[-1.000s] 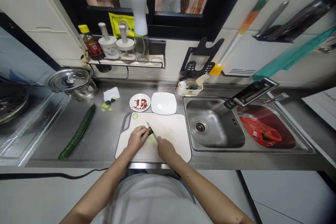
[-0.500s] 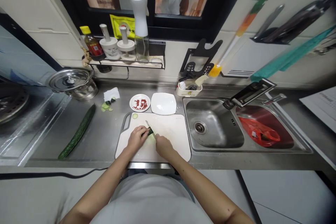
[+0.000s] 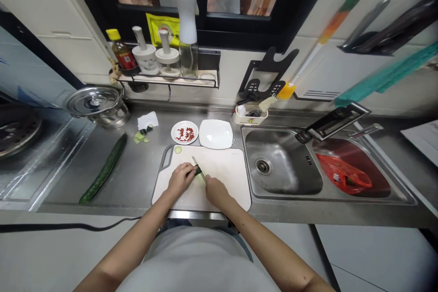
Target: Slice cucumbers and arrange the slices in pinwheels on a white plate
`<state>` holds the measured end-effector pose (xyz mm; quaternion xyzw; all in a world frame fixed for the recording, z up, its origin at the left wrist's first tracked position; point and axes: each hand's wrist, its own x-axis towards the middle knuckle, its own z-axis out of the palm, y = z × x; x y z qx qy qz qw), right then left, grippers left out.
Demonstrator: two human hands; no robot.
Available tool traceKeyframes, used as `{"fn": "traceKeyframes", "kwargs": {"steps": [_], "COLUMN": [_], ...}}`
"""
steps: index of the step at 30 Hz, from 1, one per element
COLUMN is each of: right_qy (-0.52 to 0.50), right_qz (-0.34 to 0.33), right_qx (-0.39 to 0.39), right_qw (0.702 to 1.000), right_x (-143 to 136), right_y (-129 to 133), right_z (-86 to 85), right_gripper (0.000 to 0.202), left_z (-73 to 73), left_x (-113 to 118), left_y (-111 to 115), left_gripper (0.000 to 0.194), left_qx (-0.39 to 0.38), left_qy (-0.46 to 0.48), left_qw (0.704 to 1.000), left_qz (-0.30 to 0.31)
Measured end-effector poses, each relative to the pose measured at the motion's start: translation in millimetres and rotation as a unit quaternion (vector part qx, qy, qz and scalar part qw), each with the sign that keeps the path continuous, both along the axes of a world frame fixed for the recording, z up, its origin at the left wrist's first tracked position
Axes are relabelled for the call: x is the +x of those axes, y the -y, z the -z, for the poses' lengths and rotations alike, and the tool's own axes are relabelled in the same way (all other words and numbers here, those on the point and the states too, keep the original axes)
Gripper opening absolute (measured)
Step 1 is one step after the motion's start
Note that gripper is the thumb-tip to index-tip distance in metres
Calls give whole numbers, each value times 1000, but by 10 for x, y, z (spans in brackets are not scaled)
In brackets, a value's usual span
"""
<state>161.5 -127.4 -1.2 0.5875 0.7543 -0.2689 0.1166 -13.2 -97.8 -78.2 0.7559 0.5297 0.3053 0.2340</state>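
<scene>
My left hand (image 3: 181, 179) is closed on a dark green piece of cucumber (image 3: 198, 171), pressing it to the white cutting board (image 3: 226, 178). The fingers hide most of that piece. In my right hand (image 3: 216, 191) is a knife (image 3: 199, 167), its handle covered by the closed fingers. The blade lies against the cucumber, just right of my left fingertips. Pale green cut flesh shows beside the blade. One round cucumber slice (image 3: 178, 149) rests at the board's upper left corner.
A whole cucumber (image 3: 104, 169) lies on the counter at left, near cucumber scraps (image 3: 140, 137) and a white tissue (image 3: 148, 121). Behind the board stand a plate with red pieces (image 3: 185, 132) and a white dish (image 3: 215, 134). The sink (image 3: 284, 164) is at right.
The view has shifted slightly, so the scene sits a little further right. Both hands keep their hold, with the knife still at the cucumber.
</scene>
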Motion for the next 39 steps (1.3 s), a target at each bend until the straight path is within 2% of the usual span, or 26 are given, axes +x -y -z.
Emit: {"fn": "traceKeyframes", "kwargs": {"steps": [19,28,32,37,39], "right_qy": [-5,29,80,77,64], "right_qz": [27,31,29,17,14], "right_qx": [33,71,136,285,324], "right_qw": [999,997,987,955,944], "right_x": [-75,148,312,471,506], "right_y": [-36,4,68,175,204], "right_z": [200,48,12,70,120], "right_gripper": [32,28,32,37,36], "left_z": [-38,-100,-135,-196,-271], "left_x": [8,-11,-80,-187,-181], "left_y": [7,68,127,123,95], "left_gripper": [19,23,28,37,37], "left_qx": [2,-2,-15,-59,-70], "left_qy": [-5,-33,-10,103,128], "left_qw": [1000,999,998,971,967], "left_qz": [-3,-17,-64,-209,-210]}}
